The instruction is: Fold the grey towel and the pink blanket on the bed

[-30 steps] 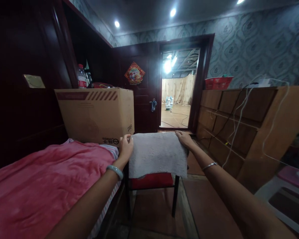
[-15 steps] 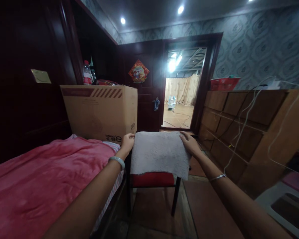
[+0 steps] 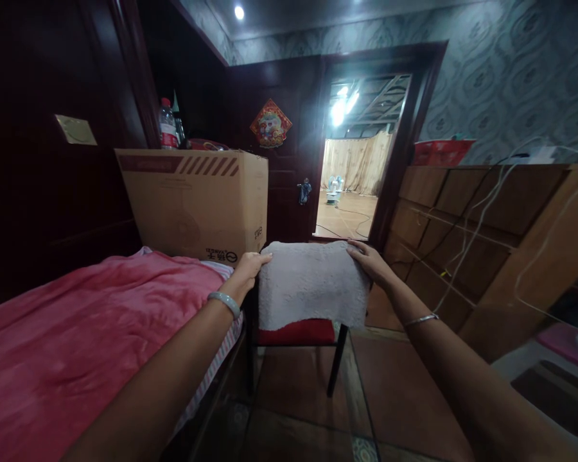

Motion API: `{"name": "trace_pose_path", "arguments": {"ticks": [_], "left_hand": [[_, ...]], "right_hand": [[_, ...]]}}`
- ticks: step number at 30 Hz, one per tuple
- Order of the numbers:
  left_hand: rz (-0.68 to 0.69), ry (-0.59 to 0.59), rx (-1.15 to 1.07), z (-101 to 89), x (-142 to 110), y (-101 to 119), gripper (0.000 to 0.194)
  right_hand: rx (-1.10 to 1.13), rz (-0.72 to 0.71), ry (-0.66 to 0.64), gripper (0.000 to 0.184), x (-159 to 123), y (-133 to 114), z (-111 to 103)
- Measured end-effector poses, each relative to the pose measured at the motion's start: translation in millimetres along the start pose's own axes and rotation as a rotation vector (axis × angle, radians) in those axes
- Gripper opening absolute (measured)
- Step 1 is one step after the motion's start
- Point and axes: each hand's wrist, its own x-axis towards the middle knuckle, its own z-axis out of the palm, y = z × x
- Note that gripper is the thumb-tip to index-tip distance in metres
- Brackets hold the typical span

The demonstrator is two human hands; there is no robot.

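A light grey towel (image 3: 313, 282) hangs over the backrest of a chair with a red seat (image 3: 298, 332) and dark legs. At the towel's upper left corner is my left hand (image 3: 249, 271), its fingers closed on the edge; a pale bangle circles that wrist. My right hand (image 3: 368, 262) grips the upper right corner, fingers over the top edge, with a thin silver bracelet on the wrist. The backrest itself is hidden under the towel, and so are parts of the fingertips.
To the left lies a pink blanket (image 3: 101, 327) on a bed, with a large cardboard box (image 3: 192, 205) behind it. A wooden cabinet (image 3: 486, 224) with loose white cables and a red basket (image 3: 443, 153) stands right. Beyond the doorway is a fan (image 3: 334, 187).
The camera view has shifted slightly. My left fingers have moved inward over the towel's left corner, and the right fingers sit a little flatter along its top edge.
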Motion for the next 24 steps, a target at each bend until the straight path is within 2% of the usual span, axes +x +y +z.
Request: {"name": "trace_pose_path", "arguments": {"ticks": [6,11,16,24], "left_hand": [[0.025,0.017,0.089,-4.2,-8.5,-4.6,0.030],[0.087,0.054,0.127,-2.5,-12.3,-5.1,0.028],[0.139,0.066,0.156,-4.1,-4.9,-0.1,0.025],[0.107,0.012,0.201,-8.4,2.7,-5.0,0.034]], "right_hand": [[-0.185,0.046,0.003,0.041,19.6,-15.6,6.1],[-0.211,-0.013,-0.004,0.041,30.4,-22.9,17.4],[-0.263,0.002,0.001,0.041,21.1,-14.1,24.5],[-0.284,-0.007,0.071,0.050,3.1,-6.3,25.0]]}}
